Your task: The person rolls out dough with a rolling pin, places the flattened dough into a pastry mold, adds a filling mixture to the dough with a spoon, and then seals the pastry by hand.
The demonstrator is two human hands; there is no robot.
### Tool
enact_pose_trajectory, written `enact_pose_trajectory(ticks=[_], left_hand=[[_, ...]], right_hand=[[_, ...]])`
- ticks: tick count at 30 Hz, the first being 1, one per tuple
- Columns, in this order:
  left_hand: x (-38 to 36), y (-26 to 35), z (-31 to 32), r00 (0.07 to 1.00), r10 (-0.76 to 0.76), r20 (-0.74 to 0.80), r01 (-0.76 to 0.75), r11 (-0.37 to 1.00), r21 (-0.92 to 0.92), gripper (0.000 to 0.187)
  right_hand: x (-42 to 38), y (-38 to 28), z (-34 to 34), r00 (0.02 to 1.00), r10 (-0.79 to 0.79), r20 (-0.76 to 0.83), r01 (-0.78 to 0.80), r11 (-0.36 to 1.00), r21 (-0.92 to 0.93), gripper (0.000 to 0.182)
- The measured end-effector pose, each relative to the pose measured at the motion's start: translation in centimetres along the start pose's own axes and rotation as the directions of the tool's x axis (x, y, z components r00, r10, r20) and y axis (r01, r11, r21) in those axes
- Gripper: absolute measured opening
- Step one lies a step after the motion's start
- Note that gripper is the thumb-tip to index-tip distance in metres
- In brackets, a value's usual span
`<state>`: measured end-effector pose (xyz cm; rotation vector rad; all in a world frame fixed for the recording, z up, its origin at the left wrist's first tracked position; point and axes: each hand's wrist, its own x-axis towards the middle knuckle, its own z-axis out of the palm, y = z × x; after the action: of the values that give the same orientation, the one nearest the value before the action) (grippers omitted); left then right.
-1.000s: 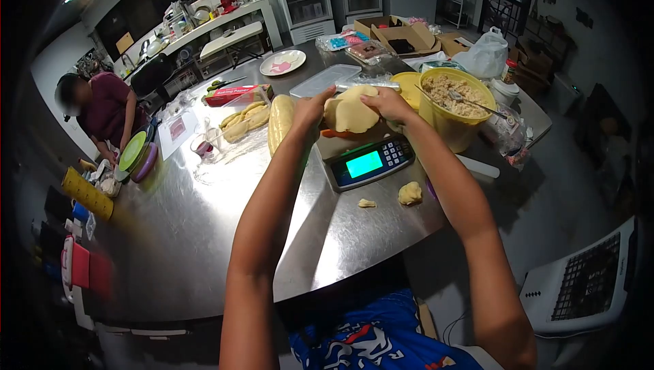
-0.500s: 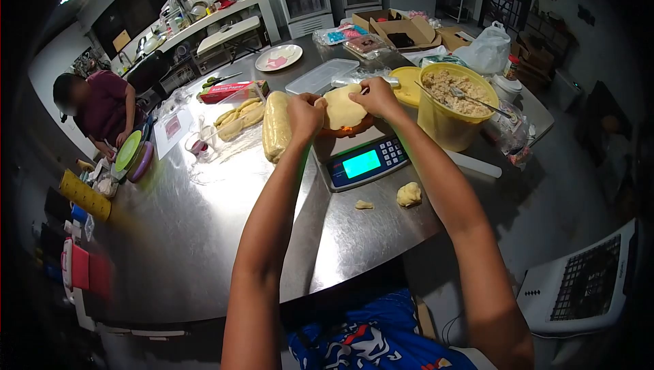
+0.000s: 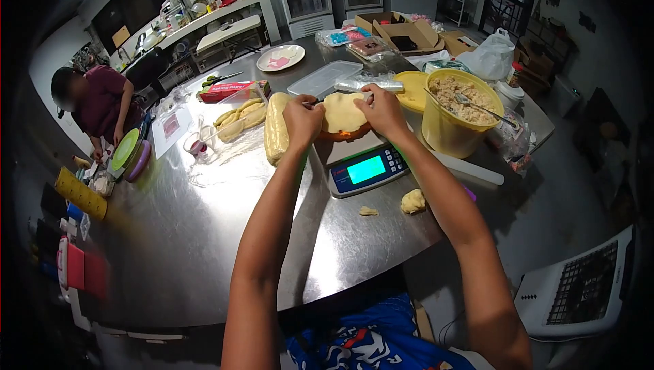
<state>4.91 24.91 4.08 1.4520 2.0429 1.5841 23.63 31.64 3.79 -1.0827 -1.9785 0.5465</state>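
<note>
A flat sheet of pale dough (image 3: 345,112) lies over an orange mould (image 3: 345,135), which rests on a digital scale (image 3: 368,170) with a lit green display. My left hand (image 3: 302,120) is closed at the left edge of the dough, its thumb and fingers pinched together. On the opposite edge my right hand (image 3: 384,114) pinches in the same way. The fingers partly hide the mould's rim. In front of the scale lie a dough lump (image 3: 413,201) and a smaller dough scrap (image 3: 368,211). A plastic-wrapped dough log (image 3: 276,131) is just left of my left hand.
A yellow bucket (image 3: 446,121) of crumbly filling with a spoon stands right of the scale, by a white rolling pin (image 3: 469,167). A bag of dough pieces (image 3: 242,118), a baking paper box (image 3: 235,91) and a plate (image 3: 281,58) are farther back. A person (image 3: 102,104) works at left.
The dough sheet sits flatter over the orange mould. My right fingers have shifted along its right edge, and my left hand stays at the left edge. The view has moved slightly.
</note>
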Motion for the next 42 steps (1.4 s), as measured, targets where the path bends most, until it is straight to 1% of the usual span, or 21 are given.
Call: enact_pose_trajectory(ticks=[2,4,5,7,8,9,11,14,16,21,22,24,26,27,28,29,30,33,36,39,42], left_hand=[[-0.2,0.8,-0.6,1.0,-0.001,0.003,0.001,0.999,0.05,0.028],[-1.2,2.6,-1.7,0.994,0.095,-0.051,-0.066,0.912,0.404,0.032],[-1.2,2.2,-1.6,0.994,0.094,-0.048,-0.066,0.913,0.404,0.032],[-1.0,0.2,-1.3,0.917,0.396,0.04,-0.382,0.847,0.368,0.041],[-0.8,-1.2,-0.6,0.917,0.396,0.042,-0.382,0.847,0.37,0.041],[-0.8,-1.9,-0.2,0.91,0.396,0.123,-0.415,0.87,0.266,0.042],[-0.5,-3.4,-0.2,0.855,0.388,0.343,-0.424,0.905,0.034,0.054],[-1.6,-3.6,0.5,0.894,0.324,0.309,-0.397,0.893,0.21,0.063],[-1.7,-3.4,0.3,0.888,0.273,0.371,-0.369,0.903,0.219,0.069],[-3.2,-0.5,-0.5,0.908,0.181,0.377,-0.323,0.876,0.357,0.07],[-2.9,-0.3,-0.8,0.909,0.181,0.374,-0.322,0.876,0.359,0.07],[-2.0,0.5,-1.4,0.854,0.0,0.52,-0.187,0.933,0.309,0.069],[-1.5,1.4,-2.4,0.85,-0.017,0.527,-0.15,0.95,0.272,0.068],[-1.5,1.8,-2.8,0.84,-0.035,0.542,-0.11,0.966,0.232,0.067],[-1.3,0.4,-2.1,0.84,-0.031,0.542,-0.112,0.967,0.23,0.067],[-1.1,-2.1,-0.7,0.871,0.247,0.424,-0.315,0.944,0.097,0.066],[-1.4,-2.4,-0.4,0.825,0.5,0.262,-0.517,0.856,-0.003,0.066],[-2.1,-3.2,-0.1,0.837,0.393,0.38,-0.477,0.865,0.155,0.061],[-2.0,-2.6,-0.5,0.828,0.303,0.472,-0.411,0.9,0.144,0.064],[-2.4,-1.3,-0.9,0.817,0.26,0.514,-0.467,0.823,0.325,0.069],[-2.5,-1.3,-0.7,0.833,0.25,0.494,-0.434,0.849,0.302,0.073]], right_hand=[[0.0,0.6,0.5,0.956,-0.236,-0.173,0.204,0.961,-0.187,0.034],[-0.1,0.1,0.1,0.944,-0.306,-0.122,0.282,0.942,-0.182,0.037],[-0.3,-0.1,-0.2,0.924,-0.375,-0.072,0.359,0.917,-0.174,0.04],[-0.6,0.5,0.6,0.928,-0.373,-0.004,0.365,0.91,-0.196,0.046],[-0.7,0.7,1.1,0.925,-0.374,0.065,0.379,0.9,-0.214,0.051],[-1.2,0.0,0.7,0.946,-0.243,0.212,0.292,0.925,-0.244,0.064],[-2.0,0.3,1.3,0.941,-0.206,0.268,0.282,0.916,-0.286,0.068],[-2.1,0.0,1.0,0.922,-0.116,0.37,0.245,0.914,-0.323,0.082],[-2.1,-0.6,0.5,0.904,-0.065,0.423,0.273,0.849,-0.453,0.088],[-1.3,-0.4,-0.9,0.858,-0.037,0.513,0.296,0.851,-0.434,0.095],[-1.3,-0.1,-1.1,0.845,-0.037,0.533,0.302,0.856,-0.42,0.095],[-0.9,0.1,-1.8,0.846,-0.026,0.532,0.296,0.854,-0.429,0.095],[-0.6,-0.2,-2.1,0.849,-0.02,0.529,0.294,0.849,-0.439,0.094],[-0.7,0.0,-2.1,0.884,-0.111,0.453,0.292,0.89,-0.35,0.094],[-0.8,0.2,-2.1,0.911,-0.191,0.364,0.296,0.92,-0.257,0.094],[-0.6,0.2,-1.8,0.903,-0.235,0.36,0.322,0.925,-0.203,0.09],[-0.7,0.1,-1.5,0.904,-0.235,0.356,0.322,0.924,-0.207,0.09],[-1.6,-0.1,-0.2,0.867,-0.229,0.443,0.336,0.925,-0.178,0.083],[-1.7,0.1,-0.1,0.857,-0.238,0.456,0.376,0.895,-0.24,0.083],[-1.7,-0.6,-0.8,0.84,-0.237,0.489,0.396,0.882,-0.254,0.08],[-1.5,0.0,-0.5,0.846,-0.27,0.46,0.427,0.859,-0.281,0.082]])
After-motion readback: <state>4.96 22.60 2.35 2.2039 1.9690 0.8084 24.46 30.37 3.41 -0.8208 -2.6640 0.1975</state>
